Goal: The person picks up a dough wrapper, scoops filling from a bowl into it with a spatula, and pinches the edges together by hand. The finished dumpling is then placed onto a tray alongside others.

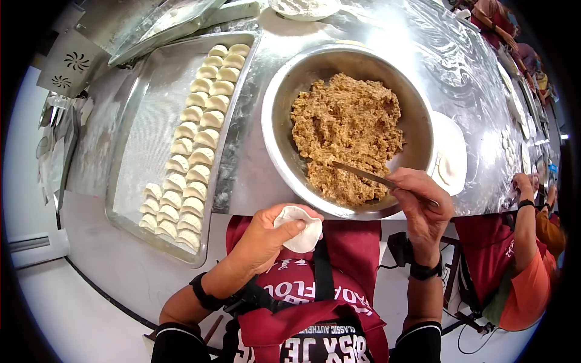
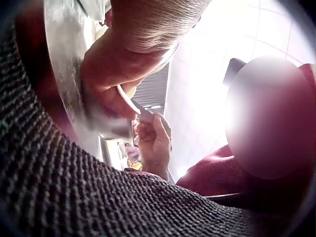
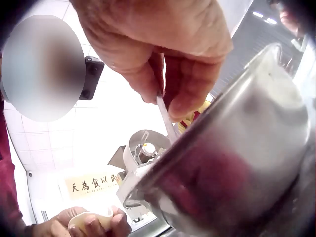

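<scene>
My left hand (image 1: 265, 239) holds a round white dumpling wrapper (image 1: 301, 228), thumb across its face, just in front of the table edge. In my right hand (image 1: 423, 209) is a thin flat metal spatula (image 1: 363, 175), pinched between thumb and fingers. Its far end dips into the brown minced filling (image 1: 348, 133) inside a large steel bowl (image 1: 278, 163). The right wrist view shows the same spatula (image 3: 166, 118) angled down over the bowl's rim (image 3: 217, 106). There, the wrapper (image 3: 91, 217) curves in the left hand's fingers.
A metal tray (image 1: 142, 133) on the left carries rows of folded dumplings (image 1: 200, 139). To the bowl's right, a white plate (image 1: 451, 151) bears more wrappers. A floury dish (image 1: 305, 6) sits at the back. Another person's arm (image 1: 525, 224) reaches to the table on the right.
</scene>
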### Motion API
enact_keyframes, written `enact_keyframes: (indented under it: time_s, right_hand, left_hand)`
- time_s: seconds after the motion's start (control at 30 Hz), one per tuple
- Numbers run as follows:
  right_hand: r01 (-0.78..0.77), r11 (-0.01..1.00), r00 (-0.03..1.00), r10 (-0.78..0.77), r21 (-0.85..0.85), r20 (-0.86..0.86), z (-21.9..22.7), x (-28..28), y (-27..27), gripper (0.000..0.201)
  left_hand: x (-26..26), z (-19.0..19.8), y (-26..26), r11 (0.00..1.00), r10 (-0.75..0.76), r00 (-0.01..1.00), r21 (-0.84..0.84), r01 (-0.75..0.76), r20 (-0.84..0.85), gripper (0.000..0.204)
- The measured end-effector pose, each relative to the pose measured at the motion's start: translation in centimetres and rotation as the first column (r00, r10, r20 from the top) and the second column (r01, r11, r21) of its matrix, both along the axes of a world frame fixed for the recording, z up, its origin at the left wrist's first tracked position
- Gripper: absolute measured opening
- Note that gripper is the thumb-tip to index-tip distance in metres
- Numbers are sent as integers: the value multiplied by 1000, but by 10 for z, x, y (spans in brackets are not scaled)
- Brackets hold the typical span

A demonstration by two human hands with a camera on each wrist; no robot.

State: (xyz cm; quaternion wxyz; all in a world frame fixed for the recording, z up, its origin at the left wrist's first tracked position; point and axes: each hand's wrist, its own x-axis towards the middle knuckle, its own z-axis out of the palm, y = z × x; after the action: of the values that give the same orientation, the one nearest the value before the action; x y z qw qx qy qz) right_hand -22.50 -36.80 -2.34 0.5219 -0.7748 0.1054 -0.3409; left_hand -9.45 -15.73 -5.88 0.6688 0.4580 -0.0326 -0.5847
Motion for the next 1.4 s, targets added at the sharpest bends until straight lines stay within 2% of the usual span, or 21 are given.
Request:
enact_keyframes:
  time_s: [0.13,0.23,0.33,0.43,0.53,0.63,0.73,0.83,0.93,0.97,1.07,1.1,1.2,1.23,1.33,1.4]
  right_hand:
    - [-76,992,993,84,99,-78,-2,5,-3,11]
    - [-95,976,986,119,197,-118,0,4,-5,10]
    - [-109,951,987,137,290,-78,-1,3,-4,10]
    - [-111,908,980,168,404,-109,1,0,-5,9]
    - [-131,888,977,191,441,-94,-1,3,-3,10]
    - [-58,896,971,152,440,-183,2,1,0,10]
    - [-81,879,981,152,469,-116,-3,1,-1,12]
    - [20,828,999,7,560,-46,5,-7,10,13]
    - [-53,763,998,15,645,65,2,-13,21,14]
    - [-85,792,996,43,604,83,0,-15,23,12]
    - [-109,933,993,87,342,80,0,-18,38,9]
    - [-152,984,988,151,94,16,0,-19,36,6]
    - [-313,925,947,322,-213,6,8,-7,43,6]
    - [-333,898,941,335,-289,-46,3,-9,43,7]
    - [-387,830,920,377,-400,-108,2,-13,41,8]
    - [-410,839,911,396,-358,-117,10,-17,36,6]
  left_hand:
    - [-2,2,0,998,29,1000,48,-28,-8,22]
    - [2,1,1,999,39,996,24,-37,-80,26]
    - [3,3,0,996,88,986,33,-84,-142,27]
    - [3,3,0,994,104,981,3,-105,-162,26]
    - [4,0,-1,989,147,972,36,-143,-183,27]
    - [5,-5,0,984,178,967,40,-174,-182,26]
    - [4,0,-2,984,177,967,30,-174,-183,25]
    - [4,-2,-4,977,190,930,-36,-211,-316,27]
    - [3,-3,-3,981,175,915,-20,-195,-363,29]
    - [2,-4,-2,983,171,921,-7,-185,-350,32]
    - [1,-7,0,986,159,928,0,-169,-338,39]
    - [1,-9,1,985,153,924,-18,-170,-350,40]
    - [3,-9,2,988,126,923,-35,-149,-364,42]
    - [5,-9,2,990,116,923,-35,-138,-367,43]
    - [8,-9,2,981,99,908,-114,-158,-407,39]
    - [7,-6,2,985,100,903,-84,-148,-418,38]
